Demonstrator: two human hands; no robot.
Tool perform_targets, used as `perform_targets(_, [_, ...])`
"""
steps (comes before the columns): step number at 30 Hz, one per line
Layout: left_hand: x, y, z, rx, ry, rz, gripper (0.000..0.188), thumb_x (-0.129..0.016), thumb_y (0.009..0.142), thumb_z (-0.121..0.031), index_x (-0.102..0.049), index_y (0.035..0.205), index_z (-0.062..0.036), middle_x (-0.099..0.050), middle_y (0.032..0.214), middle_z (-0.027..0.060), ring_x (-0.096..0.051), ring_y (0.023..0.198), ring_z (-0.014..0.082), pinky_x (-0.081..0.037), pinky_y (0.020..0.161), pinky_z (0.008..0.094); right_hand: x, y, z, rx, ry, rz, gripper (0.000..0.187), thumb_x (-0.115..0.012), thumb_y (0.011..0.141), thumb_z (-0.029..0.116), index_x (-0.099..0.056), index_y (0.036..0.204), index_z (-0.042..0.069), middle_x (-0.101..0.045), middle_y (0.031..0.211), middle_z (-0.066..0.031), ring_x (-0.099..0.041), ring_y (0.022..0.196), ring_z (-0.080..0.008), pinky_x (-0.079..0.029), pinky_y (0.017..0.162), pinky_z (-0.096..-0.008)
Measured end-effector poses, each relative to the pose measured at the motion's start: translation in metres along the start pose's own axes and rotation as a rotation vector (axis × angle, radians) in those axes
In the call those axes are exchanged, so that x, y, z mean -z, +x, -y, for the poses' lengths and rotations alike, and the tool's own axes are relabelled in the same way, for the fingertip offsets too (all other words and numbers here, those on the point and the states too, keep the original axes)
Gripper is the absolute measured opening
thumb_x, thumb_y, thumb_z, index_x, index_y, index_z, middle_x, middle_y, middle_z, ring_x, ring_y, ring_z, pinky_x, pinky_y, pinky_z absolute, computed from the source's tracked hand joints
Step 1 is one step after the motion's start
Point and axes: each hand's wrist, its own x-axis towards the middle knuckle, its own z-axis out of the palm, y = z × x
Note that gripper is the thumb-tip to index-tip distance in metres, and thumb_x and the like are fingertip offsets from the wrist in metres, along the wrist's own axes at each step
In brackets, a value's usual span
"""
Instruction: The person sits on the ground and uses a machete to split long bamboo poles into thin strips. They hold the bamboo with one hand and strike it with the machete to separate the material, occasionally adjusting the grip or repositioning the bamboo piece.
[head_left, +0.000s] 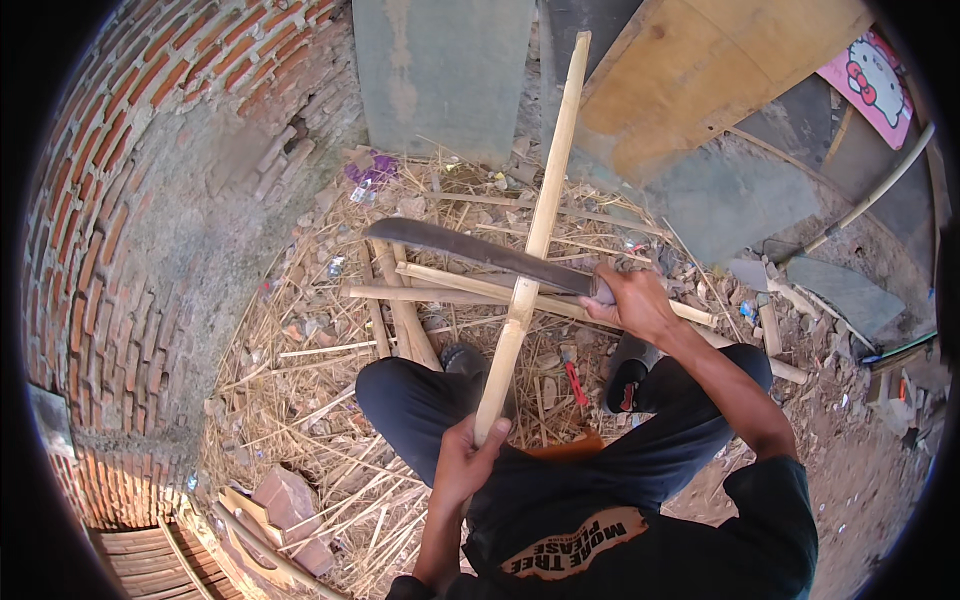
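My left hand (470, 452) is closed round the near end of a long pale bamboo strip (540, 225), which slants up and away from my lap. In my right hand (632, 303) is the handle of a machete (470, 247). Its dark, broad blade points left and crosses the bamboo strip near its middle; whether the edge touches the strip I cannot tell. Beneath the blade, more bamboo pieces (455, 281) lie crossed on the ground between and beyond my knees.
Straw-like shavings and splinters (300, 370) cover the ground. A brick wall (110, 260) rises at the left. Grey and brown boards (440, 80) lean at the back. A red-handled tool (575, 383) lies between my feet, and a reddish block (290, 505) sits at the lower left.
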Motion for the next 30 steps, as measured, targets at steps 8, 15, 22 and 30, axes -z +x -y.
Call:
perform_targets(8, [0.024,-0.017,0.018,-0.065,0.150,-0.036,0.028,-0.067,0.102,-0.024,-0.062,0.083,-0.0045,-0.046,0.062,-0.0087,-0.038,0.055,0.0004,-0.029,0.049,0.0228,0.005,0.003,-0.011,0.105,-0.114,0.026,0.053,-0.070,0.088,0.052,-0.064,0.107,0.003,-0.064,0.065,-0.0176,-0.066,0.060,-0.0378,-0.052,0.057,-0.0483])
perform_targets(15, [0.044,-0.048,0.020,0.002,0.258,-0.092,0.023,-0.075,0.096,-0.022,-0.072,0.097,0.0002,-0.047,0.060,-0.0078,-0.037,0.058,0.0016,-0.031,0.050,0.0248,0.008,0.033,-0.074,0.021,-0.141,-0.102,0.049,-0.070,0.090,0.048,-0.062,0.103,0.002,-0.063,0.066,-0.0211,-0.065,0.061,-0.0414,-0.052,0.059,-0.0487])
perform_targets(22, [0.070,-0.082,0.058,0.070,0.260,-0.060,0.024,-0.079,0.094,-0.024,-0.073,0.094,-0.0004,-0.048,0.059,-0.0084,-0.038,0.056,0.0021,-0.030,0.048,0.0250,0.028,0.039,-0.087,-0.198,0.074,-0.171,0.043,-0.068,0.095,0.042,-0.065,0.103,0.000,-0.064,0.067,-0.0224,-0.066,0.063,-0.0420,-0.051,0.060,-0.0487])
perform_targets(30, [0.066,-0.071,0.059,-0.038,0.409,-0.194,0.025,-0.080,0.092,-0.025,-0.071,0.092,-0.0015,-0.050,0.055,-0.0027,-0.043,0.053,0.0040,-0.036,0.048,0.0260,-0.004,0.050,-0.003,-0.194,0.631,-0.116,0.040,-0.075,0.092,0.040,-0.063,0.092,0.002,-0.058,0.062,-0.0055,-0.052,0.053,-0.0173,-0.044,0.053,-0.0341])
